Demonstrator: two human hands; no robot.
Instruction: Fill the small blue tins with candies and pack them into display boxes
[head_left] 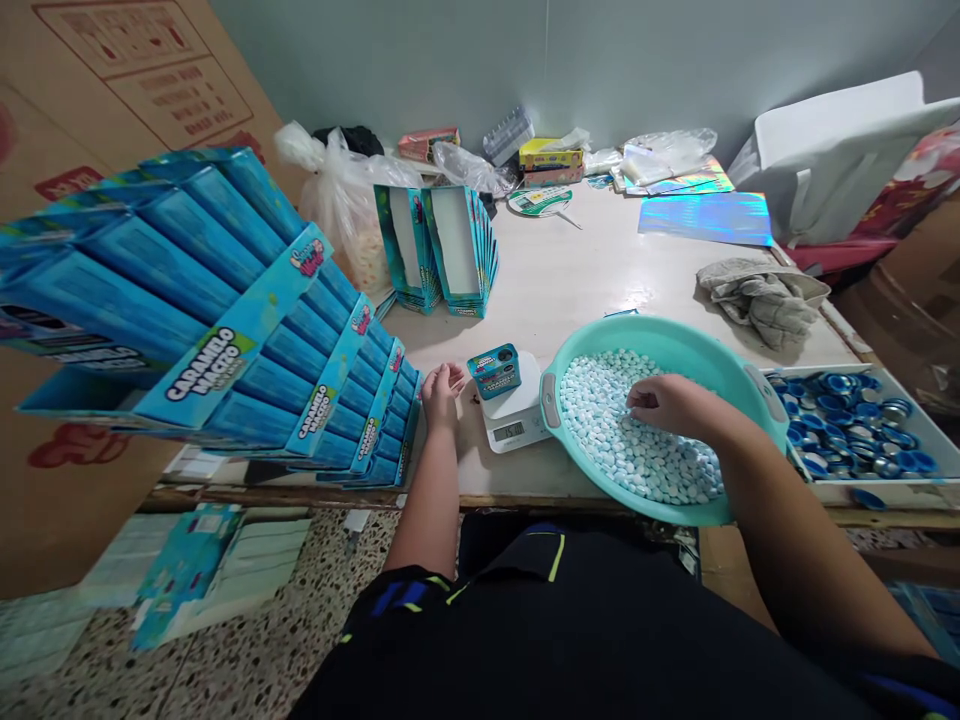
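Left hand (442, 395) palm-up, right hand (670, 406) palm-down

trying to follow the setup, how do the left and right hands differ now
The left hand lies palm up and empty beside the scale, while the right hand is palm down on the pale blue candies in the teal basin. The left is over the table, the right in the basin. Both are bare.

1. The right hand's (670, 405) fingertips are hidden among the pale blue candies (607, 435), so any grip cannot be seen.
2. The small print on the tin (494, 371) is too small to read.
3. The digits on the kitchen scale (521, 425) are too small to read with certainty.
4. Dark specks (475, 398) beside the scale are too small to identify.
5. The stack of blue cartons (150, 290) is cut off by the left edge.
6. The tray of blue lids (847, 425) runs off the right edge.
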